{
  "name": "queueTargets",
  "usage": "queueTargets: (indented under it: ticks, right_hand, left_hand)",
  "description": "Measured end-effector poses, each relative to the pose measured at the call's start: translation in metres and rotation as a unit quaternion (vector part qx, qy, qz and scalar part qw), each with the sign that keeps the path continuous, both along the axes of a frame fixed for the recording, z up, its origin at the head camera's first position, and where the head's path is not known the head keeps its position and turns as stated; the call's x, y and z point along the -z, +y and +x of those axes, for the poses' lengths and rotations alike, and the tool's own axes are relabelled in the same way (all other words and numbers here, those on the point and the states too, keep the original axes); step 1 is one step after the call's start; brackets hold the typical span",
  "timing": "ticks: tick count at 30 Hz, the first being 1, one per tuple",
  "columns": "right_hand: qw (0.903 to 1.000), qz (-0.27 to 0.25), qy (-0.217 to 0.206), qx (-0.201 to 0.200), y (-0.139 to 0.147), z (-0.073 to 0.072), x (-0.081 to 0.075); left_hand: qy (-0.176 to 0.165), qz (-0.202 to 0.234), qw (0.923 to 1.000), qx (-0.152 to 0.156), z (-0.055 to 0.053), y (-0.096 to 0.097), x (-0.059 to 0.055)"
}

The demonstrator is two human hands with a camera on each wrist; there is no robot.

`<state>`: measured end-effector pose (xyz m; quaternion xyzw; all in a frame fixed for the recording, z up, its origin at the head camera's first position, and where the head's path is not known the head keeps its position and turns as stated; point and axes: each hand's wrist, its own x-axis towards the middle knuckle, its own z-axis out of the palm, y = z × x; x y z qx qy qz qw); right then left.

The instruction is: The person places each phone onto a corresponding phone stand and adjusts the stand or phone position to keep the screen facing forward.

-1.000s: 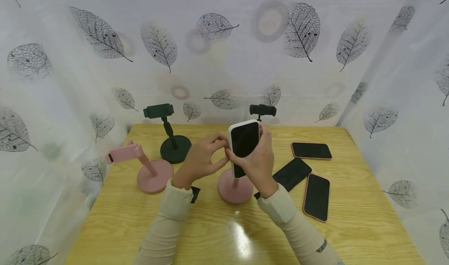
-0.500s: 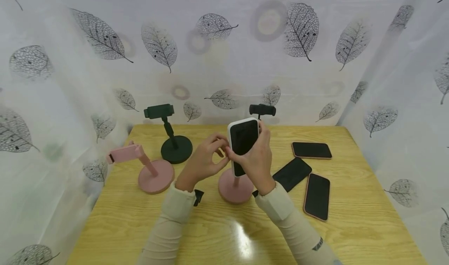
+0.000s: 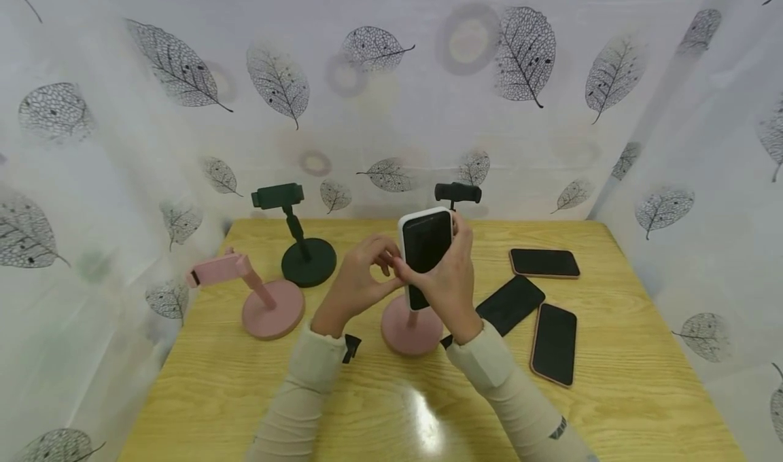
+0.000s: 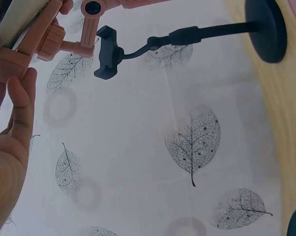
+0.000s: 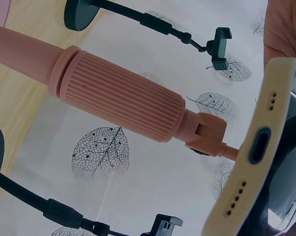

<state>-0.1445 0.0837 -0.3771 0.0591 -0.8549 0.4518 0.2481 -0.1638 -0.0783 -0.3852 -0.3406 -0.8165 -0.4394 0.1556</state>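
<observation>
Gripping a white-cased, black-screened rectangular phone (image 3: 428,241) in the nearer right hand (image 3: 451,282), with long axis near-upright between both hands; pinching a pink plastic clamp (image 4: 13,65) beside it with the left hand (image 3: 361,278).

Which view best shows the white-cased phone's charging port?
Right wrist: the charging port faces that camera, unobstructed. Head shows the phone screen-side, port hidden; left wrist shows only part of the phone, no port.

No text, label, brand or number can be read — not on the white-cased smartphone (image 3: 425,243), nor on its pink phone stand (image 3: 412,331).
</observation>
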Motion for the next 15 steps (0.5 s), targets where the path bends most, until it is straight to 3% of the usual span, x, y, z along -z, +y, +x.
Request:
queueTargets:
  ticks: [7,15]
  right_hand:
    - [1.0000,-0.004,-0.003,-0.004,0.0002,0.0002,-0.0013]
    - [0.9999,-0.004,0.001,0.014,-0.0023,-0.0008,-0.0014]
  left_hand:
    - [-0.030,-0.007,0.9995,0.009,-0.0026,-0.0002,-0.0036]
    - [-0.038,-0.015,0.9991,0.005,-0.0042,-0.0014,-0.0051]
